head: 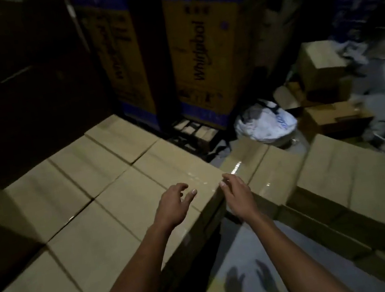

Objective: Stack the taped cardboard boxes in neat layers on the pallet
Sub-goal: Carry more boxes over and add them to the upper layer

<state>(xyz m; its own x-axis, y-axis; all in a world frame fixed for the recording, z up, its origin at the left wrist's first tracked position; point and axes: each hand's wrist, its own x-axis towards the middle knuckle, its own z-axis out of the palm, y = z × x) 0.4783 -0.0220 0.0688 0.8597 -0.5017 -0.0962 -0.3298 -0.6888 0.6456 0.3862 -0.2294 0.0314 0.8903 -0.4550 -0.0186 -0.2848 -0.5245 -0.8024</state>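
Note:
A layer of several taped cardboard boxes (76,216) fills the left and centre, packed side by side with tape strips along their tops. The nearest corner box (180,170) carries a shiny tape strip. My left hand (174,205) hovers over that box's near right corner with loosely spread fingers, holding nothing. My right hand (237,194) is at the same corner's right edge, fingers relaxed, fingertips by the edge. A second, lower row of taped boxes (360,181) runs along the right. The pallet beneath is hidden.
Two tall Whirlpool cartons (206,49) stand behind the stack. A white plastic bag (264,123) lies on the floor beside them, and loose open boxes (322,78) sit at the back right. Bare grey floor (237,265) shows between the two box rows below my arms.

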